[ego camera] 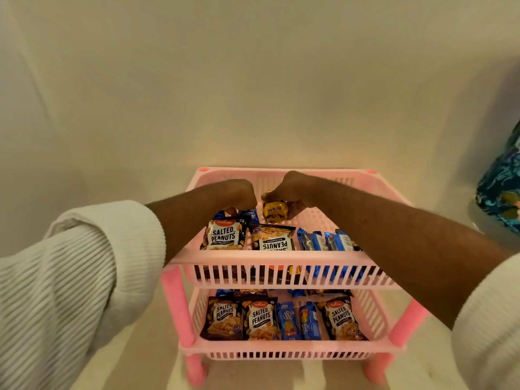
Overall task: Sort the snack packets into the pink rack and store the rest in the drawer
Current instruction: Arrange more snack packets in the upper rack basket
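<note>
While both tiers of the pink rack (281,258) already carry rows of packets, sorting looks well advanced; no drawer shows. Bottom tier: Salted Peanuts packets (260,319) beside blue biscuit packs (287,320). Up top, the right hand (295,190) has its grip around a yellow Marie Light roll (274,212), while the left hand (239,197) pinches a blue packet (249,215).

top tier (275,258): peanut packets (225,235) left, biscuit packets (323,241) right | lower tier (281,349): packets in row
</note>
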Available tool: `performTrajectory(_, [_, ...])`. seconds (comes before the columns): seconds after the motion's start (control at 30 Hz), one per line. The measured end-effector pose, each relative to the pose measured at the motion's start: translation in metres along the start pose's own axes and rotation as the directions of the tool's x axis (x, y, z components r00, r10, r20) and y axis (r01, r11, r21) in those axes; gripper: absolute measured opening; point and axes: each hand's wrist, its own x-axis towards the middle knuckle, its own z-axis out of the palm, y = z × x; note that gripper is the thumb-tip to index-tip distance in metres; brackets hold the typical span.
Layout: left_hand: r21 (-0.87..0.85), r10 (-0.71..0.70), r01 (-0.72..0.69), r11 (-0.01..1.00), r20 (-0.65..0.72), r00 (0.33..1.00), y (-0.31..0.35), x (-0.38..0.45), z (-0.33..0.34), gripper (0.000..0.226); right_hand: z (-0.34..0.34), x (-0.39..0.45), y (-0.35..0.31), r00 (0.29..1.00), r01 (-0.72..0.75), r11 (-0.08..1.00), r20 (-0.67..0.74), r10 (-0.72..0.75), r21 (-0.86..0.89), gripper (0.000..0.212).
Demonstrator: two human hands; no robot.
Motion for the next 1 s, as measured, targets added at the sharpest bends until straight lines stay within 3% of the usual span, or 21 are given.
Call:
performTrajectory(0.27, [0.23, 0.097, -0.049, 0.972, -0.202, 0.975, -0.002, -0.011, -0.005, 0.039, 0.001, -0.005, 0.008, 0.996, 0.012, 0.999, -0.085, -0.016, -0.046, 0.061])
performTrajectory(0.4, [0.167, 0.142, -0.094, 0.982, -0.308, 0.941, -0.008, -0.029, -0.009, 0.041, -0.008, -0.02, 0.012, 0.972, 0.052, 0.997, -0.227, -0.063, -0.054, 0.055])
performTrajectory(0.5, [0.128, 0.162, -0.122, 0.984, -0.375, 0.913, -0.013, -0.047, -0.012, 0.043, -0.017, -0.039, 0.019, 0.906, 0.104, 0.991, -0.403, -0.132, -0.089, 0.049])
performTrajectory(0.63, [0.01, 0.234, -0.261, 0.965, -0.479, 0.846, -0.016, -0.08, -0.014, 0.029, -0.029, -0.073, 0.03, 0.841, 0.182, 0.979, -0.53, -0.107, 0.091, 0.046])
performTrajectory(0.73, [-0.079, 0.289, -0.395, 0.915, -0.554, 0.781, -0.015, -0.111, -0.007, 0.022, -0.03, -0.105, 0.039, 0.809, 0.256, 0.943, -0.581, -0.091, 0.21, 0.044])
performTrajectory(0.83, [-0.175, 0.315, -0.511, 0.842, -0.608, 0.728, -0.014, -0.143, 0.007, 0.014, -0.021, -0.138, 0.045, 0.779, 0.325, 0.911, -0.618, -0.106, 0.254, 0.029])
performTrajectory(1.0, [-0.303, 0.336, -0.63, 0.715, -0.641, 0.69, -0.021, -0.191, 0.052, 0.013, 0.015, -0.195, 0.05, 0.625, 0.509, 0.85, -0.738, -0.253, 0.139, 0.012])
